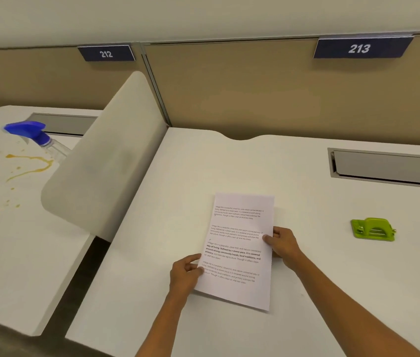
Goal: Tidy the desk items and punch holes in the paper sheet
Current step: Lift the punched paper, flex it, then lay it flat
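Observation:
A white paper sheet (239, 251) with printed paragraphs lies on the white desk (183, 181), near its front middle. My left hand (185, 273) pinches the sheet's left edge near the bottom. My right hand (282, 243) grips the sheet's right edge about halfway up. A green hole punch (373, 229) sits on the desk to the right of the paper, apart from both hands.
A rounded white divider (105, 161) separates this desk from the left desk, which carries a blue-topped spray bottle (36, 135) and a yellow-brown spill (27, 163). A grey cable slot (389, 167) is set in the desk at back right. Tan partition panels numbered 212 and 213 stand behind.

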